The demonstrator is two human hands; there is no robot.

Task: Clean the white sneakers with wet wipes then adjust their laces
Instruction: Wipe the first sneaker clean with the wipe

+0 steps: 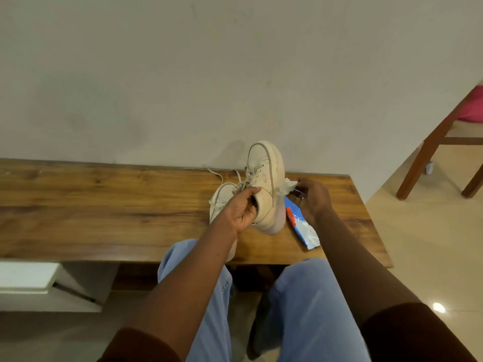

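White low-top sneaker with a thick pale rubber sole (264, 184) is held above the brown wooden table (104, 205), over its far right part. Its long axis is steeply tilted, toe up toward the wall and heel down toward the person. The left grip (241, 209) curls round the collar with fingers in the opening. That is likely the soundest hold, as the shoe looks light, with a firm sole and a softer upper. The right grip (311, 198) pinches a crumpled white wet wipe (287, 186) at the sole's side, touching or nearly so. Loose pale laces (217, 175) trail and could snag.
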